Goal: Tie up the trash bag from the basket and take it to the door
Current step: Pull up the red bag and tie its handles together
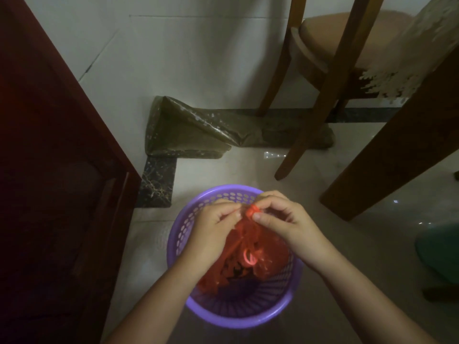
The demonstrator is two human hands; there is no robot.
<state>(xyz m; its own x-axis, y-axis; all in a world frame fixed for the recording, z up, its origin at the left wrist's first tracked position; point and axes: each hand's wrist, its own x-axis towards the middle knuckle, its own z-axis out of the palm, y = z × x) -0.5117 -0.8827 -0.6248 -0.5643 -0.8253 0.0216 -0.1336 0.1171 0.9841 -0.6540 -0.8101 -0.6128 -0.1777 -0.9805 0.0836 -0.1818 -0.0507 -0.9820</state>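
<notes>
A red translucent trash bag [263,254] hangs over a purple perforated plastic basket [231,311] that stands on the tiled floor. The bag's gathered neck ends in a small twisted red knot [252,211] above the basket's far rim. My left hand [213,229] pinches the bag's neck from the left. My right hand [285,219] pinches the knot from the right, thumb and fingers closed on the plastic. Dark rubbish shows through the bag's lower part.
A dark red wooden door [49,170] fills the left side. A wooden chair [323,70] and a table leg [397,145] stand at the right, with a fringed cloth [409,65] hanging down. A crumpled plastic sheet [198,130] lies by the wall. Something green [439,249] sits at the right edge.
</notes>
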